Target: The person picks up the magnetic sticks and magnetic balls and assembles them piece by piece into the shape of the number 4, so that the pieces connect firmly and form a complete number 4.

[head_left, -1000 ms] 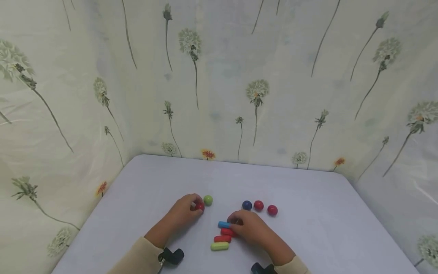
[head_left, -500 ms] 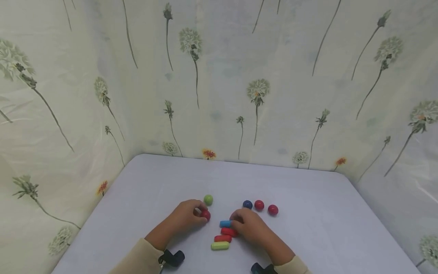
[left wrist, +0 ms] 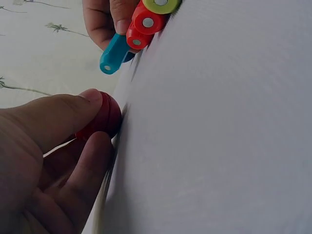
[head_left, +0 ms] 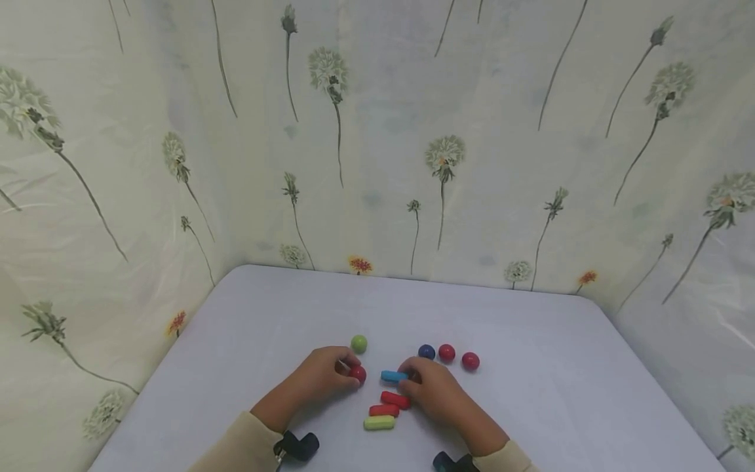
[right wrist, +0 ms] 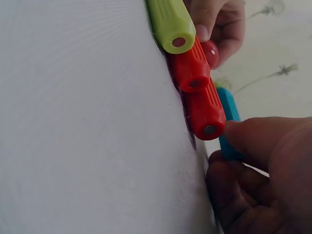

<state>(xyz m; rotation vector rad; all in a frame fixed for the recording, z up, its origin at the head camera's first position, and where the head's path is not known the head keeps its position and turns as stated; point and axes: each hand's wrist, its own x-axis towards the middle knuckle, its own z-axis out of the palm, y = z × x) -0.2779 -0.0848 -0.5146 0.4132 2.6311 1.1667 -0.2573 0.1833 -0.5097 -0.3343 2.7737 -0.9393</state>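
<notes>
My left hand [head_left: 328, 371] pinches a red ball [head_left: 358, 374] between thumb and fingers, low over the white table; the left wrist view shows this ball [left wrist: 113, 115] with a seam line. To its right, my right hand [head_left: 435, 388] grips the right end of a blue magnetic rod [head_left: 392, 376]. In the right wrist view the blue rod [right wrist: 228, 117] has thumb and fingers at its end. Nearer to me lie two red rods, the farther one [head_left: 395, 399] and the nearer one [head_left: 384, 410], then a yellow-green rod [head_left: 379, 423]. Metal discs show in their ends.
A green ball [head_left: 358, 343] lies beyond my left hand. Behind my right hand sit a dark blue ball [head_left: 426, 353] and two red balls [head_left: 446, 353]. The white table [head_left: 531, 393] meets a flower-patterned curtain [head_left: 377, 131] at its back and sides.
My left hand has brought the red ball rightward and toward me, away from the green ball. My right hand has moved the blue rod slightly away from the red rods, toward the back.
</notes>
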